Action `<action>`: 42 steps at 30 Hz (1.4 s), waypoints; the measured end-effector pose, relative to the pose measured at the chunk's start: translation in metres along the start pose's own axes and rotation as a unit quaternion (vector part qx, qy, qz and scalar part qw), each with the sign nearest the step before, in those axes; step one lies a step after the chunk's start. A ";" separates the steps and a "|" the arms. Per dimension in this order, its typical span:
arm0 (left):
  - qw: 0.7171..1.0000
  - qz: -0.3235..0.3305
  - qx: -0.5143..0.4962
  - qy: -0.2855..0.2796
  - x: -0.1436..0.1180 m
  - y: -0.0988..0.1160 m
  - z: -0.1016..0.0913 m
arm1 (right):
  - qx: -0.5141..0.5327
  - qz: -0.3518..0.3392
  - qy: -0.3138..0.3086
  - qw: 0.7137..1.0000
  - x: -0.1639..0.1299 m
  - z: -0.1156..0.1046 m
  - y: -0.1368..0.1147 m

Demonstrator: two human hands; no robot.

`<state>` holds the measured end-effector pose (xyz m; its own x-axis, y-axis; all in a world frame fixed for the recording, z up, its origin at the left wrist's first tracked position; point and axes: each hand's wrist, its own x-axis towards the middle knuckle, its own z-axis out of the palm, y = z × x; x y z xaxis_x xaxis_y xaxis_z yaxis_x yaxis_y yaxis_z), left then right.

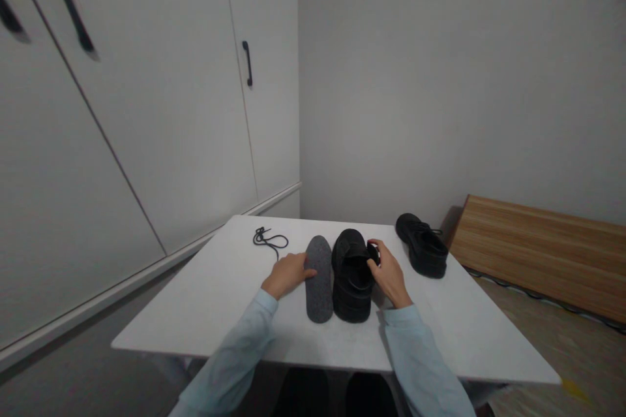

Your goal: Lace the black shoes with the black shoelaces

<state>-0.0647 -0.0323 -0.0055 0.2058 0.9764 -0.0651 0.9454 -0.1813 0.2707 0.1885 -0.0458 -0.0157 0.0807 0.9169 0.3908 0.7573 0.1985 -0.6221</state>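
A grey felt-like insole (pixel 319 293) lies lengthwise on the white table, just left of a black shoe (pixel 352 299). My left hand (pixel 287 275) pinches the insole's left edge, thumb on top and fingers at the side. The unlaced shoe stands on its sole with its opening toward me. On its right side, my right hand (pixel 390 273) holds the shoe's side flap between thumb and fingers, pulling it outward. The inside of the shoe is dark. A loose dark shoelace (pixel 267 238) lies in a tangle beyond my left hand.
A second black shoe (pixel 424 248), with a lace in it, stands at the table's right edge. The white table (pixel 205 312) meets white cabinets (pixel 161 110) at the left and a bare wall behind. A wood-grain board (pixel 538 254) leans low at the right.
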 end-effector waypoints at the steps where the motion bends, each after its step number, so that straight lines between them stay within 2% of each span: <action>1: 1.000 0.009 -0.008 -0.004 0.002 -0.003 -0.006 | 0.001 -0.002 0.002 1.000 0.000 0.000 0.000; 6: 0.999 -0.013 -0.001 0.044 0.016 -0.025 -0.030 | -0.002 -0.013 0.012 1.000 0.000 0.002 0.002; 10: 0.996 -0.047 0.014 0.080 0.031 -0.044 -0.038 | -0.005 -0.010 0.012 1.000 0.000 0.002 0.002; 14: 0.980 -0.134 0.045 0.138 0.041 -0.056 -0.032 | -0.005 -0.004 0.007 1.000 0.000 0.000 0.000; 18: 0.970 -0.180 0.032 0.158 0.049 -0.068 -0.011 | -0.002 0.000 0.001 1.000 -0.001 -0.001 -0.002; 21: 0.969 -0.182 0.023 0.164 0.053 -0.076 0.007 | -0.002 0.001 0.002 1.000 -0.001 0.000 -0.001; 25: 0.977 -0.164 0.037 0.129 0.054 -0.081 0.018 | -0.001 0.000 -0.003 1.000 0.001 0.002 0.002; 28: 0.981 -0.143 0.057 0.118 0.053 -0.079 0.017 | 0.000 0.000 -0.005 1.000 0.001 0.002 0.003; 34: 0.976 -0.126 0.092 0.148 0.048 -0.076 0.009 | 0.012 0.000 -0.006 1.000 0.001 0.003 0.003; 42: 0.980 -0.100 0.069 0.158 0.046 -0.075 0.007 | 0.014 -0.002 -0.003 1.000 0.000 0.002 0.002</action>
<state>-0.1248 0.0252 -0.0358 -0.0557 0.9775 0.2033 0.9885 0.0254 0.1488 0.1886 -0.0452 -0.0179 0.0737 0.9180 0.3896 0.7387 0.2122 -0.6398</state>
